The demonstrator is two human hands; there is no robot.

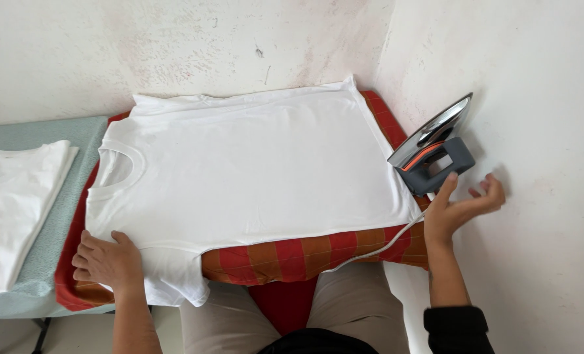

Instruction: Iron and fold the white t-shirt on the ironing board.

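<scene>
On a padded worktop (285, 259) covered in red and orange checked cloth, pushed into the corner of two white plastered walls, a white cotton T-shirt (253, 170) lies spread flat, its round neck to the left and its hem to the right. The left hand (107, 262) rests palm down on the near sleeve of the shirt, fingers loosely curled and flat on the fabric, pinning it rather than gripping it. The right hand (459, 210) is open with fingers spread, holding nothing; its thumb points up just beside the dark grey handle of an electric iron (433, 147). The iron, with a shiny silver soleplate and an orange stripe, stands on its heel at the right end of the worktop, leaning near the wall, its soleplate off the cloth. A pale cord (384, 246) runs from it down over the near edge. To the left, a folded white garment (13, 210) sits on a pale green padded surface (56, 216). The person's light trousers show below.

The step in hand looks like the pause between laying out the shirt and pressing it. The next move seems to call for closing the right hand around the handle while the left hand keeps the fabric smooth.
</scene>
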